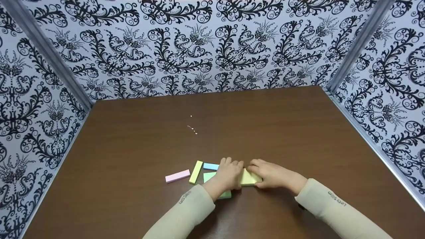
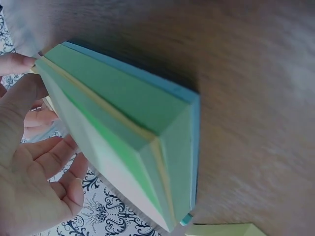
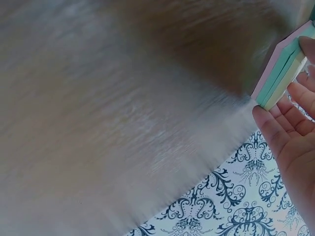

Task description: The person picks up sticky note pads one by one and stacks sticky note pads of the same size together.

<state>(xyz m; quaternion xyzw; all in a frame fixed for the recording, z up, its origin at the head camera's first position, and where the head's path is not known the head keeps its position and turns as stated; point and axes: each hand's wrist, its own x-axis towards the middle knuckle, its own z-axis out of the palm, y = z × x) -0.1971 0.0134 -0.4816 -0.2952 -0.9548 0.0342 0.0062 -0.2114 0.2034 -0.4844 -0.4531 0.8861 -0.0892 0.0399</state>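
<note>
A yellow-topped stack of sticky notes lies between my two hands. My right hand grips its right side; the right wrist view shows pink, green and yellow layers in this stack between thumb and fingers. At the left side, my left hand holds the stack's edge with curled fingers, partly hidden. Beneath the left wrist is a green pad of sticky notes, mostly covered. The left wrist view shows this thick pad close up, with green, yellow and blue layers.
Left of the hands lie narrow strip pads: a pink one, a yellow one and a blue one. Small white specks dot the brown table. Patterned walls enclose the back and sides.
</note>
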